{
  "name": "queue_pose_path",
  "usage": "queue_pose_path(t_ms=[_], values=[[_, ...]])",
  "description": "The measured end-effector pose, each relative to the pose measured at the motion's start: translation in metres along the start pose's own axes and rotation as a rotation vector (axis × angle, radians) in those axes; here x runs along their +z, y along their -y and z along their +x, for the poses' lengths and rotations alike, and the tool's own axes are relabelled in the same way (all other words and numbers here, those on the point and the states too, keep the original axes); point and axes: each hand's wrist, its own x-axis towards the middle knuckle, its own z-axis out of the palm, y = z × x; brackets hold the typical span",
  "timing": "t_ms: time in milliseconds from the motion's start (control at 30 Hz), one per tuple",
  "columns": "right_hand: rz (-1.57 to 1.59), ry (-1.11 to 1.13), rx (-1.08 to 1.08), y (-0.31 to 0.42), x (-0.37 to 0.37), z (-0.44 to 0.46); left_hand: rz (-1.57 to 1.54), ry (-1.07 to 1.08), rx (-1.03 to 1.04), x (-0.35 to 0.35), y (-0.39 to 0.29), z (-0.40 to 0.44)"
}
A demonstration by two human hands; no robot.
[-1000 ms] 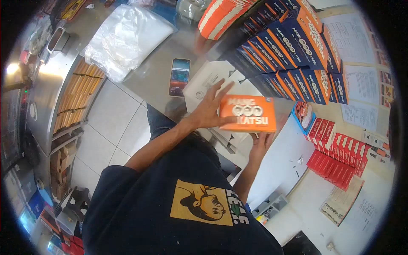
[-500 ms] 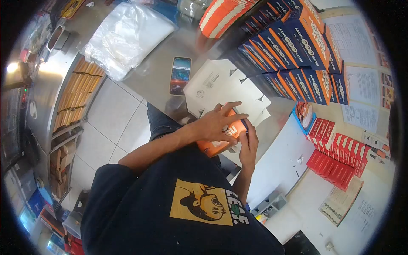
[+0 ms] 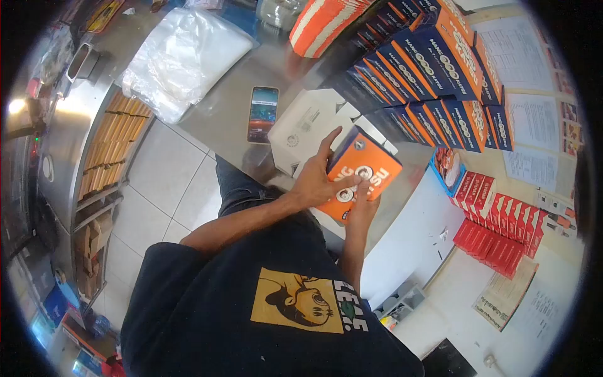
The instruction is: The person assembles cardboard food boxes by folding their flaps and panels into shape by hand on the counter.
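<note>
An orange and navy food carton (image 3: 374, 164) is tilted between my two hands, its printed orange face toward me. My left hand (image 3: 314, 181) grips its left side, thumb across the front and index finger stretched along the far edge. At the near right edge, my right hand (image 3: 362, 210) is closed on the carton with its thumb on the front; its other fingers are mostly hidden. Under and behind the carton, an unfolded white carton blank (image 3: 301, 129) lies on the metal table, printed with small marks.
A phone (image 3: 262, 115) lies left of the blank. Clear plastic bags (image 3: 182, 63) cover the table's far left. Stacked orange and navy cartons (image 3: 440, 66) stand at the back right, near an orange-striped bundle (image 3: 323, 28). Red boxes (image 3: 496, 210) line the right side.
The carton has been turned and raised so its large orange face now shows. Both hands have shifted from its end to grips along its sides.
</note>
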Motion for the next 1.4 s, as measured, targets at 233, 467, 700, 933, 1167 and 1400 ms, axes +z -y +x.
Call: queue_pose_path(t_ms=[233, 467, 700, 933, 1167, 1400], values=[[0.055, -0.035, -0.167, 0.005, -0.031, 0.019, 0.313, 0.166, 0.102, -0.012, -0.015, 0.024], [-0.216, 0.056, -0.107, 0.083, -0.107, 0.041, 0.12, 0.136, 0.262, -0.011, -0.025, 0.03], [0.158, -0.007, -0.327, 0.138, -0.134, 0.102, 0.863, 0.51, 0.34, -0.016, 0.097, 0.02], [0.187, 0.21, 0.053, 0.071, -0.071, 0.135, -0.167, 0.052, 0.2, -0.026, 0.063, 0.05], [-0.085, 0.452, -0.074, -0.035, 0.025, 0.109, 0.157, 0.075, 0.197, -0.019, 0.092, 0.079], [-0.712, 0.02, -0.428, -0.038, 0.031, 0.128, -0.412, -0.112, -0.193, -0.024, 0.092, 0.093]])
